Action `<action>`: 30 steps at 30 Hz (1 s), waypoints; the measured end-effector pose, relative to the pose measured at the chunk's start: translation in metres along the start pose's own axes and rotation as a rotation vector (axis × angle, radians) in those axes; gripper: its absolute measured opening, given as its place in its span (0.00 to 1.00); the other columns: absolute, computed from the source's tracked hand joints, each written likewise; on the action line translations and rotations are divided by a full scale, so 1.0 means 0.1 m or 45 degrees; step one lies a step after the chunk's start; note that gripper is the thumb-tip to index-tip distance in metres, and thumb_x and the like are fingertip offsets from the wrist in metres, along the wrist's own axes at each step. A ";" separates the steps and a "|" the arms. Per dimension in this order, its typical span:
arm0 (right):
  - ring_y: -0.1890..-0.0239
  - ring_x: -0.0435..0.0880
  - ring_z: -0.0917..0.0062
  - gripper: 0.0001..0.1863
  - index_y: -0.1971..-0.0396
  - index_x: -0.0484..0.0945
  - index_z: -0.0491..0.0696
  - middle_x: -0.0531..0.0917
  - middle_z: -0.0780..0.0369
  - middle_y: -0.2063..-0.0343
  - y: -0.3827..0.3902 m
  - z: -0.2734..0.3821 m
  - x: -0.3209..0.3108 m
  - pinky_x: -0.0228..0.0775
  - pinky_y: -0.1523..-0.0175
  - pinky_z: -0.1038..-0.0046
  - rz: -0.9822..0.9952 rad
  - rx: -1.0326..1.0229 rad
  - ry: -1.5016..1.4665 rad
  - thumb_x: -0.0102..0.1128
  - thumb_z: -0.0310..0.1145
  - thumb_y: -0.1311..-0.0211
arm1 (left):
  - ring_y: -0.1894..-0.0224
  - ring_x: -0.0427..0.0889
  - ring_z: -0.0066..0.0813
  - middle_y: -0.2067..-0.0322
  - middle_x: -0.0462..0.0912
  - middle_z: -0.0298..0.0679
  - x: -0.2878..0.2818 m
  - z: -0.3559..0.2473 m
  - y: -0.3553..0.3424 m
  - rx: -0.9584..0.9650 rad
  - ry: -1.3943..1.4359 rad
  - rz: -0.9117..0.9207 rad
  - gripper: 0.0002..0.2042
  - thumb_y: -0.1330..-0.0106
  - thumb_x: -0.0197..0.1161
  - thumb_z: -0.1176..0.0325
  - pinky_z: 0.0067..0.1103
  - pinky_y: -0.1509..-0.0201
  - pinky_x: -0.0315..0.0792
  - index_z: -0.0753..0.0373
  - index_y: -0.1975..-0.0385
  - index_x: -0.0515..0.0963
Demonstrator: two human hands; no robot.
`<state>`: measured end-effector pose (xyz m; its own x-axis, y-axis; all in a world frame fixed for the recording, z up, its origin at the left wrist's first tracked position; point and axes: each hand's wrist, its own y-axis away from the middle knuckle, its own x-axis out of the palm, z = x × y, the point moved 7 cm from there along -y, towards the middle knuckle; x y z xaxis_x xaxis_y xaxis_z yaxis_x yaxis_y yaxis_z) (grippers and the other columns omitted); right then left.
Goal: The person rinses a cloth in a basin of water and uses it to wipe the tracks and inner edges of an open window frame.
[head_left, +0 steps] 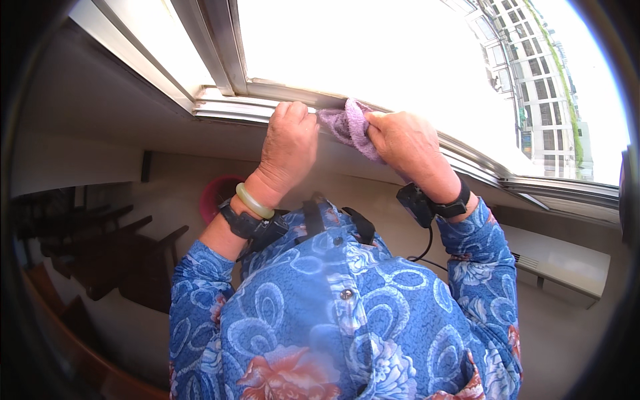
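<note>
A purple terry cloth [350, 127] hangs bunched at the window's sliding track [233, 107]. My right hand [408, 141] grips it, thumb and fingers closed on its right side. To the left, my left hand [291, 137] is closed in a fist over the track, its knuckles up. The cloth's left tip reaches the fingers of that fist; whether they pinch it, or something else, is hidden. Beside both hands runs the metal window frame [212, 40], with bright glare above it.
Below the sill at left is a pink basin [217, 197], partly behind my left arm. Dark wooden chairs [127, 253] stand at the lower left. A white radiator-like unit [563, 260] is at the right. Outside, a tall building [543, 87] shows. A black cable [427, 247] hangs from my right wrist device.
</note>
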<state>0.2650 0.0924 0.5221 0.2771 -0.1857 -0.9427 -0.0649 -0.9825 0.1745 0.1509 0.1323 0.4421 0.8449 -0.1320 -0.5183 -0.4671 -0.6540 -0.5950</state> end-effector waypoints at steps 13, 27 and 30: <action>0.79 0.77 0.63 0.12 0.68 0.79 0.45 0.78 0.53 0.81 0.25 -0.40 -0.09 0.67 0.72 0.68 -0.043 0.129 -0.650 0.51 0.36 0.44 | 0.67 0.71 0.36 0.73 0.72 0.38 -0.70 0.23 0.18 -0.262 0.055 -0.227 0.06 0.49 0.60 0.77 0.26 0.62 0.67 0.63 0.71 0.78; 0.81 0.77 0.61 0.11 0.76 0.80 0.49 0.76 0.55 0.85 -0.27 0.19 -0.12 0.67 0.75 0.64 0.054 -0.107 0.130 0.49 0.36 0.44 | 0.67 0.69 0.36 0.75 0.69 0.36 -0.08 0.12 -0.05 -0.042 -0.185 -0.072 0.01 0.50 0.59 0.73 0.29 0.58 0.62 0.62 0.77 0.76; 0.81 0.77 0.62 0.10 0.73 0.81 0.50 0.77 0.55 0.85 -0.19 0.06 -0.05 0.67 0.74 0.66 -0.005 -0.138 -0.395 0.50 0.36 0.44 | 0.67 0.70 0.37 0.75 0.70 0.38 -0.18 0.16 -0.03 -0.062 -0.151 -0.111 0.02 0.50 0.59 0.74 0.30 0.60 0.63 0.63 0.77 0.76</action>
<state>0.2588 0.1120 0.5218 -0.0294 -0.1857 -0.9822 0.0429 -0.9819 0.1844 0.1334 0.1483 0.4437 0.8437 0.0140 -0.5367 -0.3778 -0.6948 -0.6120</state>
